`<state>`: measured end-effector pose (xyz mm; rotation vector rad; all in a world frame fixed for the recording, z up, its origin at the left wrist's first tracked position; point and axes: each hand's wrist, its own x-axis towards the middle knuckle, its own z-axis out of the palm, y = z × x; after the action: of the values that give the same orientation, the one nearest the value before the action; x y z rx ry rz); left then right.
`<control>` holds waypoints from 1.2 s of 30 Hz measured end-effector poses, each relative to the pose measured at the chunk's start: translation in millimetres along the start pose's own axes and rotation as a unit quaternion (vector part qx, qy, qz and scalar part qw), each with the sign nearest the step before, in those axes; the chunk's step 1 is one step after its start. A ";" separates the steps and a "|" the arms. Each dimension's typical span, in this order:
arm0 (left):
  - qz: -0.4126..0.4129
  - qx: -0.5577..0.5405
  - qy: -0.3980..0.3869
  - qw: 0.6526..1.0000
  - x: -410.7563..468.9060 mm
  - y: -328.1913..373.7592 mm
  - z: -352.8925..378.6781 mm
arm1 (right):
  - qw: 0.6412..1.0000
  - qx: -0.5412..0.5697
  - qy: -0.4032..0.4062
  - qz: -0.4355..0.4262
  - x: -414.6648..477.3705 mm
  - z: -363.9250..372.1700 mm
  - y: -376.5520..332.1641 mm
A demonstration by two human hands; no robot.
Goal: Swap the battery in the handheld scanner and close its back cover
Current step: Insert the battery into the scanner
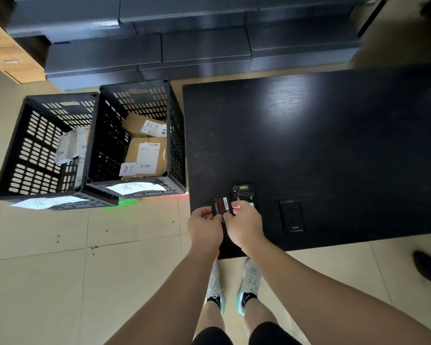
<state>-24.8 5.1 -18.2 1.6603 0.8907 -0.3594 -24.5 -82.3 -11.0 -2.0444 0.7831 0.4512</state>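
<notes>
Tabletop [334, 145]: occupies the right half of the view. Scanner [243, 192]: on the tabletop near its near-left corner, back side up. Back cover [291, 216]: flat on the tabletop, right of the scanner, apart from it. Battery [222, 206]: just left of the scanner, held between left hand [204, 226] and right hand [244, 224] above the tabletop's near edge. Two crates [47, 148] [137, 135]: side by side on the floor [60, 282], left of the tabletop. Parcels [144, 150]: inside both crates. Stacked boxes [184, 41]: behind crates and tabletop.
</notes>
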 end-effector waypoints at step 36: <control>0.036 0.118 0.034 0.992 -20.9 -24.0 66.9 | 0.998 -0.030 -0.024 -0.058 30.2 -48.8 73.0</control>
<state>-41.2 -63.6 -40.8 1.9280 0.8623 -0.3715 -50.6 -164.3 -45.7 -2.1145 0.6249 0.4608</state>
